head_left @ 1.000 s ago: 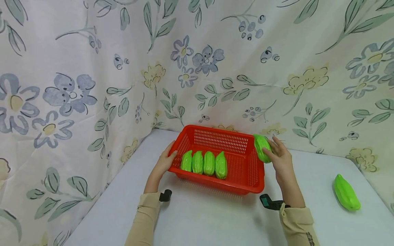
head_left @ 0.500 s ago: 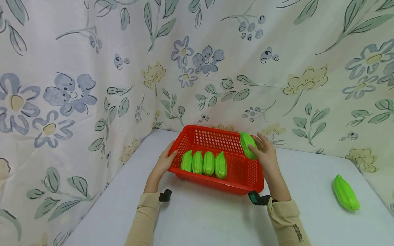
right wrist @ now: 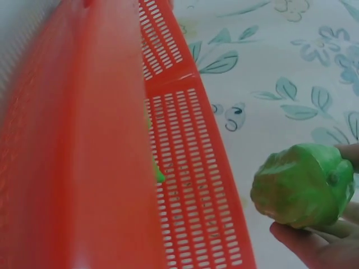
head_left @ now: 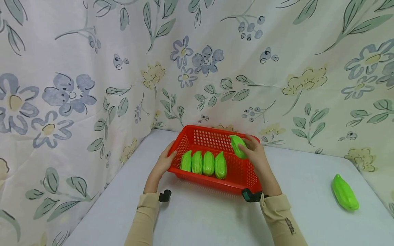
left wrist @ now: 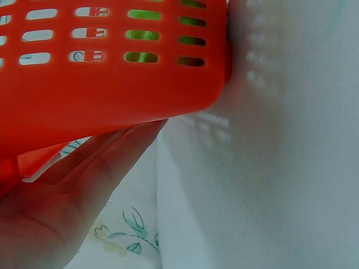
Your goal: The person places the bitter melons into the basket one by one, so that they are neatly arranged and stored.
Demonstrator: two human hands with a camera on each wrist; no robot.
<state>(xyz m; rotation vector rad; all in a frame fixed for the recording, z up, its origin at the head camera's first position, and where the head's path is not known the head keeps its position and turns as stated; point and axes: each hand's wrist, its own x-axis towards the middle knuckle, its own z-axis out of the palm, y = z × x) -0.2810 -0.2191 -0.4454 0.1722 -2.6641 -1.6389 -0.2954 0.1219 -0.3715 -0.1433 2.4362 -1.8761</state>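
Note:
A red slotted plastic basket stands on the white table. My left hand grips its left end, thumb over the rim; in the left wrist view the fingers lie against the basket's outer side. Over the right part of the basket, my right hand holds a green ridged gourd between thumb and fingers. The right wrist view shows this gourd end-on, above the rim and apart from it. Several similar gourds lie side by side in the basket's left half.
One more green gourd lies alone on the table at the far right. A floral curtain hangs close behind the basket and along the left side. Both wrists wear dark camera mounts.
My right hand has carried the gourd leftward, from the basket's right rim to over its inside. The left hand and the basket have stayed in place.

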